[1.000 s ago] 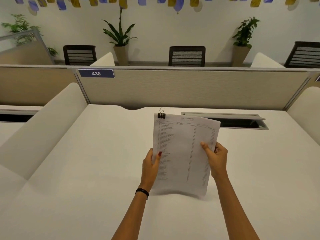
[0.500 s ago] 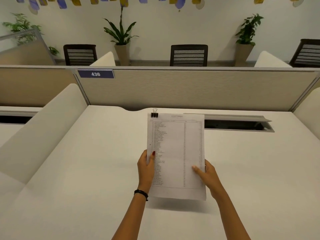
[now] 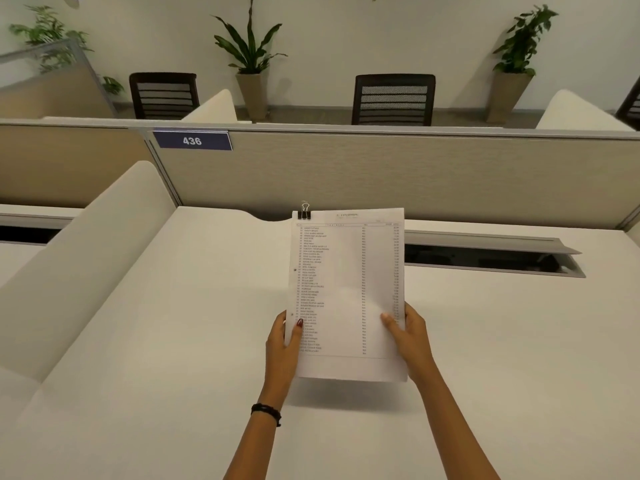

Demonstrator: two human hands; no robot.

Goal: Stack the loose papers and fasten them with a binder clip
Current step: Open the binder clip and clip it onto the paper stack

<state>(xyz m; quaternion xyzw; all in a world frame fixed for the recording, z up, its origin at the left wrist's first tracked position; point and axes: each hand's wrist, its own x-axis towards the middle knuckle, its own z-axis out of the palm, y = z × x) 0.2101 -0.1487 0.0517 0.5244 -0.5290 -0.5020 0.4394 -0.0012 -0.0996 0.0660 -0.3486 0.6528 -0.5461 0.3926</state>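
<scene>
The stack of papers [image 3: 348,292] is held up off the table [image 3: 173,341] in both hands, its edges squared so that it reads as a single sheet with a printed list facing the camera. A black binder clip [image 3: 304,214] grips the top left corner, its wire handles standing up above the top edge.

The left hand [image 3: 284,344] holds the left edge near the lower corner, its grip clamped on the papers with the thumb across the front. The right hand [image 3: 410,336] pinches the right edge at about the same height, thumb on the printed face and fingers behind. A dark wristband [image 3: 266,412] sits on the left wrist.

The bottom edge of the stack hangs clear of the table, with a shadow below it. The table is bare on every side of the hands, wide to the left and to the right. Behind the stack to the right lies an open cable slot [image 3: 485,259] with its lid raised. The partition wall [image 3: 381,178] closes the far side, bearing a blue plate [image 3: 192,140] that reads 436. A curved white side divider [image 3: 79,251] bounds the left.
</scene>
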